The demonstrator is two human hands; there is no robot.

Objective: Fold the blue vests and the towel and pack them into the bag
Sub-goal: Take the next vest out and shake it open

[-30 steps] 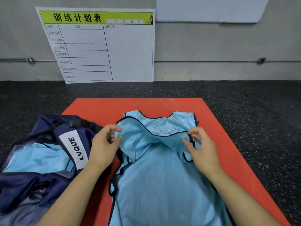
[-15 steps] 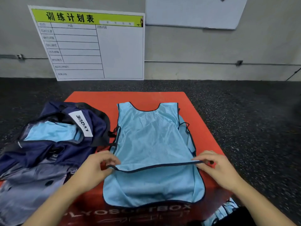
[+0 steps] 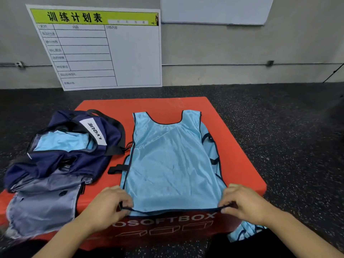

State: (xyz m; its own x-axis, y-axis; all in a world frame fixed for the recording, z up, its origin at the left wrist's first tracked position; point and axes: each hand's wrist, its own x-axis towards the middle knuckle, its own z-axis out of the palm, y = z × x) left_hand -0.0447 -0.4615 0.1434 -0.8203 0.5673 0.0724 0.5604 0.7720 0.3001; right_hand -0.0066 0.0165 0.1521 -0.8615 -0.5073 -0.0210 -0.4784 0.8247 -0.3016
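A light blue vest (image 3: 171,161) with dark trim lies flat on the red soft box (image 3: 240,164), neck hole away from me. My left hand (image 3: 109,205) pinches the hem's left corner and my right hand (image 3: 242,203) pinches its right corner, at the box's near edge. A navy bag (image 3: 74,157) lies open at the left with a folded blue vest (image 3: 61,140) inside. More light blue cloth (image 3: 243,232) hangs below the box at the lower right.
A grey cloth (image 3: 42,203) lies in front of the bag at the box's near left corner. A white schedule board (image 3: 100,47) leans on the wall behind. Dark speckled floor (image 3: 288,131) surrounds the box.
My hands have drawn the vest's upper layer from the neck end down toward me, spreading it flat, with the hem now at the box's near edge.
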